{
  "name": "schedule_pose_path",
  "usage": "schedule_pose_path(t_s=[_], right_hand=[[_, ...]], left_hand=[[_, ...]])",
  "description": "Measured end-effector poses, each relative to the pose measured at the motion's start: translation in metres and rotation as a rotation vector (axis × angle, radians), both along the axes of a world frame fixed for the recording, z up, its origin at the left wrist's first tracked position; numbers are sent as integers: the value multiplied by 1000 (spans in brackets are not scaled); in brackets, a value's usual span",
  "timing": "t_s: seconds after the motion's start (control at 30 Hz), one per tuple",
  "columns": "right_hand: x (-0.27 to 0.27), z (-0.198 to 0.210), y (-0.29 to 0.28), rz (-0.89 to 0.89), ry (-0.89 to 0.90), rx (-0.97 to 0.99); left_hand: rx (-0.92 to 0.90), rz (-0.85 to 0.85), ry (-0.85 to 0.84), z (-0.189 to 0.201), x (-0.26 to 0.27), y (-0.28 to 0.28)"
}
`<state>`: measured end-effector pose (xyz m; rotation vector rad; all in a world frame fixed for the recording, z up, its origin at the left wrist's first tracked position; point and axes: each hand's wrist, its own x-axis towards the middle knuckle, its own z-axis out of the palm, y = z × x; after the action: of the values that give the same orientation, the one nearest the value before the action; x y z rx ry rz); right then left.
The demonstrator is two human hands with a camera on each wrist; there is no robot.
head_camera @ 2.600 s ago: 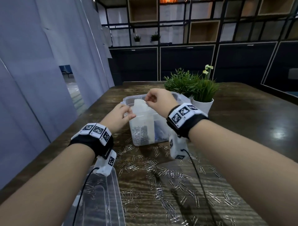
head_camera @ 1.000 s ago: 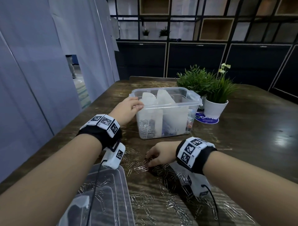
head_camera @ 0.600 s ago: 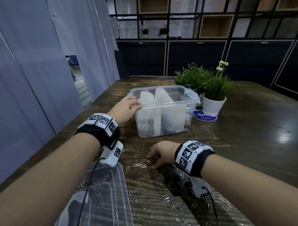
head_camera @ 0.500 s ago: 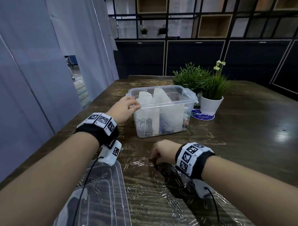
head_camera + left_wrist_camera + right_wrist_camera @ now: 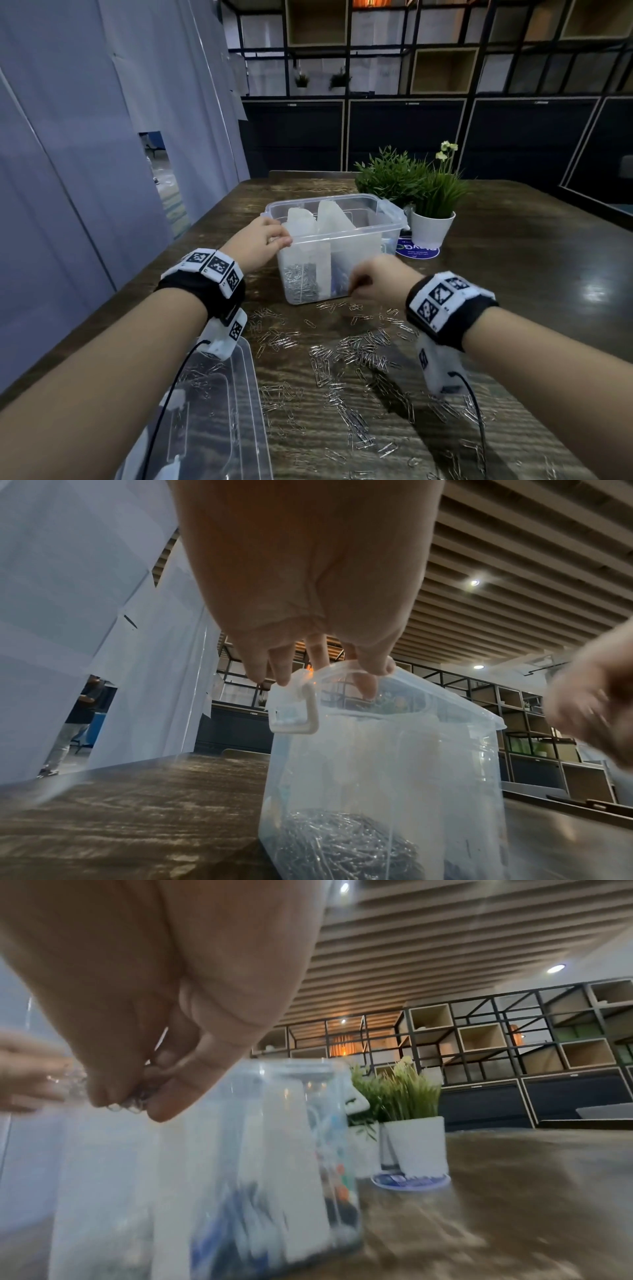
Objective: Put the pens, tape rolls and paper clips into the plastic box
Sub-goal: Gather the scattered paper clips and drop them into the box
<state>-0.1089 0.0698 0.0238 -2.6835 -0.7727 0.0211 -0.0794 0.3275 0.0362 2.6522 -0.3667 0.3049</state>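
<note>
Paper clips (image 5: 131,1100) pinched in right hand (image 5: 378,282) (blurred), just near of plastic box (image 5: 346,246); left hand (image 5: 255,241) grips box's left rim; loose clips (image 5: 356,353) on table (image 5: 513,274).

plastic box (image 5: 363,240): clear, lidless, upright mid-table toward its far edge; white bags standing inside.
paper clips (image 5: 346,356): silver, scattered over the table's near half; a heap inside the box's left end.
</note>
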Motion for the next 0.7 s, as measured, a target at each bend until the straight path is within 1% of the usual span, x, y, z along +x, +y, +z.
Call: schedule_pose_path(t_s=[0.13, 0.2, 0.27, 0.37, 0.43, 0.47, 0.57, 0.63, 0.7], right_hand=[[13, 52, 21, -39, -94, 264], [24, 72, 37, -49, -166, 329], [37, 81, 56, -72, -213, 338], [61, 74, 82, -114, -171, 225], [70, 64, 92, -107, -126, 215], [70, 60, 92, -100, -121, 241], [65, 57, 82, -82, -179, 353], [55, 57, 67, -64, -185, 449], [44, 51, 48, -50, -172, 476]], left_hand=[[-41, -8, 12, -1, 2, 1], [-53, -13, -2, -3, 3, 2], [-59, -20, -16, -5, 5, 2], [-81, -19, -12, -7, 6, 1], [-86, -12, -16, -8, 7, 2], [-87, -11, -16, -9, 8, 2], [-96, -15, -12, -11, 8, 4], [-102, -24, -16, -12, 8, 4], [-106, -16, -14, -12, 8, 3]])
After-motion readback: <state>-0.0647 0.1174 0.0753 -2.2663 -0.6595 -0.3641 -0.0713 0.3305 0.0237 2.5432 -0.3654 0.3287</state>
